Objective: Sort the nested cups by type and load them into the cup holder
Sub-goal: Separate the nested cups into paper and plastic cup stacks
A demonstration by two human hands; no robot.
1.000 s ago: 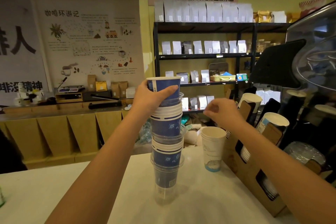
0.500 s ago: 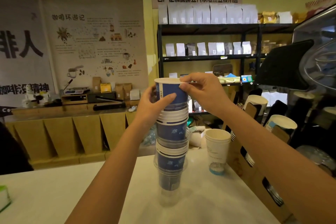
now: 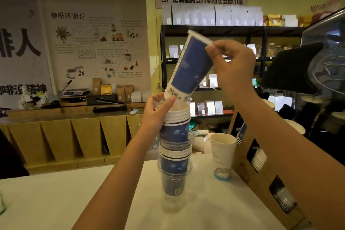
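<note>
A tall nested stack (image 3: 174,157) of blue paper cups and clear plastic cups stands on the white counter (image 3: 78,198). My left hand (image 3: 157,112) grips the top of the stack at a clear cup's rim. My right hand (image 3: 230,65) pinches the rim of a blue paper cup (image 3: 192,65), which is tilted and lifted almost free, its base still just above the stack's top. A small stack of white paper cups (image 3: 223,155) stands to the right. The cardboard cup holder (image 3: 265,179) along the right edge has round openings with cup stacks inside.
A black machine (image 3: 324,65) rises behind the holder at the right. Beyond the counter is a wooden back counter (image 3: 71,115) with a scale and bags, and a black shelf (image 3: 211,30) of coffee bags. A green-edged object (image 3: 2,203) pokes in at far left.
My right hand reached over from the holder, took the top blue cup by its rim and pulled it up and tilted it out of the stack. My left hand slid down to the stack's top.
</note>
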